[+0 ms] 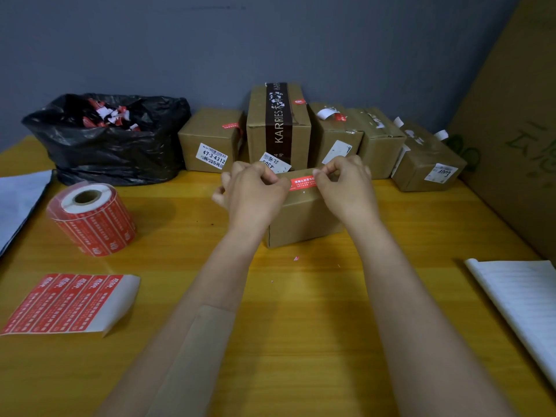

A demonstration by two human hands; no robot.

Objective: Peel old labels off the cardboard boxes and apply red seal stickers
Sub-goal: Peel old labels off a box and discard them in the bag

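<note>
The left hand (255,191) pinches 1 end of a red seal sticker (302,182) and the right hand (343,182) pinches the other. The 2 hands sit apart with the strip stretched flat between them, right at the top front edge of a small cardboard box (304,219) that stands under both wrists. Whether the strip already touches the cardboard I cannot tell.

The step in hand looks like laying the seal. To do it well, keep the strip taut and level and line it up over the flap seam (hidden under the fingers here). Then set 1 end down first and smooth toward the other with a thumb, so no wrinkle or bubble gets trapped. Neither hand steadies the box, so press downward and not forward, or it will likely slide into the row of boxes (210,139) just beyond the fingertips, several of which carry white labels. Refills are close: a sticker roll (90,218) lies left of the left hand, and a cut sheet of stickers (66,302) lies beside the left forearm.
</note>
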